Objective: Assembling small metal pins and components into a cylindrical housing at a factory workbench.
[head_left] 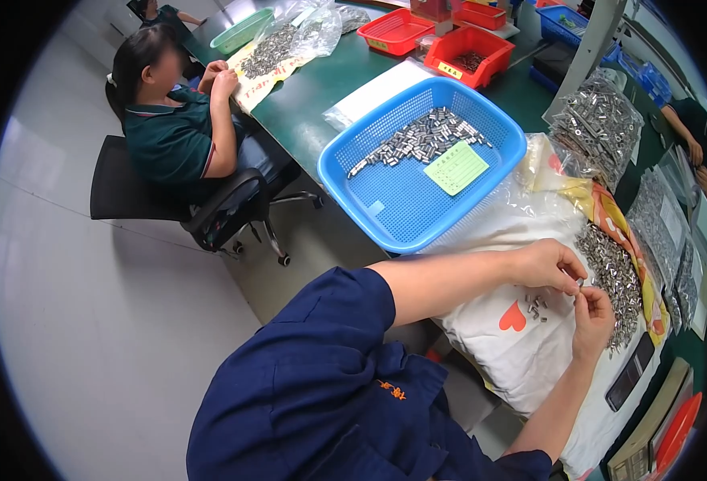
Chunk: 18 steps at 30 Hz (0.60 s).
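Note:
My left hand and my right hand meet over the white cloth, fingertips pinched together. Between them is a small metal cylinder, mostly covered by the fingers. Just left of my right hand, several loose metal cylinders lie on the cloth beside a red heart print. A large heap of the same shiny pieces spreads out to the right of both hands. Beyond my left forearm stands a blue basket with more metal cylinders and a green paper slip inside.
A black phone lies right of my right forearm. Bags of metal parts line the table's right side. Red bins stand at the back. Left of the table, a seated person handles parts near another pile.

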Each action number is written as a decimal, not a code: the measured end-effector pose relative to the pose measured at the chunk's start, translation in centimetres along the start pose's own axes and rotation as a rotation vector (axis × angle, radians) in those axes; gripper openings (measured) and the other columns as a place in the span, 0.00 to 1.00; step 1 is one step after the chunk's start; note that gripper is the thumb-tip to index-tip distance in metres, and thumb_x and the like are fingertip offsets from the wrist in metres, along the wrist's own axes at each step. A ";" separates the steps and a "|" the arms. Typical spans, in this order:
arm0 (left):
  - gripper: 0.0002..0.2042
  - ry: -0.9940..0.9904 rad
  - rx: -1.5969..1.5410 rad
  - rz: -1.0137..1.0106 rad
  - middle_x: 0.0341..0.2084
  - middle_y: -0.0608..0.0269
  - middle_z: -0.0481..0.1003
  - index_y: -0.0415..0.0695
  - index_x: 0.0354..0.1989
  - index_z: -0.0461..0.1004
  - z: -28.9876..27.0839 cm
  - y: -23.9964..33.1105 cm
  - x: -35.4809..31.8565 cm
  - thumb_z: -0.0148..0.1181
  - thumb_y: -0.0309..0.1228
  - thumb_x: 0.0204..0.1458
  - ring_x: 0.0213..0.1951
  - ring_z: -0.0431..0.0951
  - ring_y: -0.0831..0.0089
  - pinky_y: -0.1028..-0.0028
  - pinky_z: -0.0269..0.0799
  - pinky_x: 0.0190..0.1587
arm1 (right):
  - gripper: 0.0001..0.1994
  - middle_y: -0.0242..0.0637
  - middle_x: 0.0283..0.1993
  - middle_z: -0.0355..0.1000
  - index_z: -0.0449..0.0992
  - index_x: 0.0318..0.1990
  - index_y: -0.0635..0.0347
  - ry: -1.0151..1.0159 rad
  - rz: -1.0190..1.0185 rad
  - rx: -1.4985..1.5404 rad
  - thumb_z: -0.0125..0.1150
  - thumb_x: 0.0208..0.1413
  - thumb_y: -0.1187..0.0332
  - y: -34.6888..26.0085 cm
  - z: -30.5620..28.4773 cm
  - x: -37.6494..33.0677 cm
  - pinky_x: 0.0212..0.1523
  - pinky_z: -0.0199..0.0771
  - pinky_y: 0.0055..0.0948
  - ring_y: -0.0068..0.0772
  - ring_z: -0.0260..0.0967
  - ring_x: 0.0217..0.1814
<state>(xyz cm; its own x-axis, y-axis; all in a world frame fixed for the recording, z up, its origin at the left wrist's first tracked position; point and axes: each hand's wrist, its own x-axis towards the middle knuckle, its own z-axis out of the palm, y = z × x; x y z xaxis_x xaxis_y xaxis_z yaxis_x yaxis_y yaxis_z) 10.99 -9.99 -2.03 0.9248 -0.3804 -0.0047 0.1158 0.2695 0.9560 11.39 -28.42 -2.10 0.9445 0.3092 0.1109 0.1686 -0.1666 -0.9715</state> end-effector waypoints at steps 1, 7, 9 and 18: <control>0.15 0.008 0.011 -0.002 0.29 0.63 0.73 0.35 0.38 0.70 -0.1 0.0 -0.1 0.60 0.24 0.40 0.31 0.72 0.81 0.82 0.68 0.35 | 0.04 0.27 0.29 0.64 0.68 0.32 0.65 0.009 0.006 0.014 0.52 0.47 0.81 0.1 0.1 0.1 0.31 0.59 0.12 0.14 0.59 0.29; 0.15 -0.003 0.021 -0.001 0.29 0.63 0.73 0.35 0.37 0.71 0.1 -0.2 0.4 0.61 0.25 0.38 0.30 0.72 0.80 0.82 0.69 0.35 | 0.03 0.28 0.27 0.64 0.69 0.30 0.65 0.034 -0.064 -0.116 0.53 0.46 0.80 0.4 -0.3 0.1 0.31 0.61 0.14 0.15 0.60 0.28; 0.15 0.030 0.110 0.027 0.29 0.63 0.73 0.35 0.37 0.71 0.1 -0.2 0.1 0.62 0.25 0.38 0.31 0.73 0.80 0.82 0.69 0.35 | 0.02 0.28 0.26 0.65 0.69 0.29 0.65 0.052 -0.102 -0.276 0.53 0.46 0.80 -1.1 0.6 -0.2 0.30 0.61 0.15 0.16 0.60 0.28; 0.15 -0.089 0.086 -0.032 0.30 0.61 0.74 0.35 0.37 0.71 0.5 0.2 0.7 0.62 0.28 0.38 0.32 0.73 0.79 0.80 0.69 0.37 | 0.04 0.33 0.28 0.69 0.71 0.31 0.67 0.010 0.046 -0.148 0.53 0.45 0.79 -2.0 -1.0 -0.9 0.31 0.65 0.17 0.19 0.64 0.29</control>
<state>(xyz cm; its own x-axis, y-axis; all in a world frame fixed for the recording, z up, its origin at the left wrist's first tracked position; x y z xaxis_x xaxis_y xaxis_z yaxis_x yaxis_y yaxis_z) 11.46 -10.64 -1.73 0.8847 -0.4659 -0.0134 0.1100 0.1808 0.9774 10.44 -29.29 -0.07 0.9549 0.2886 0.0698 0.1641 -0.3172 -0.9340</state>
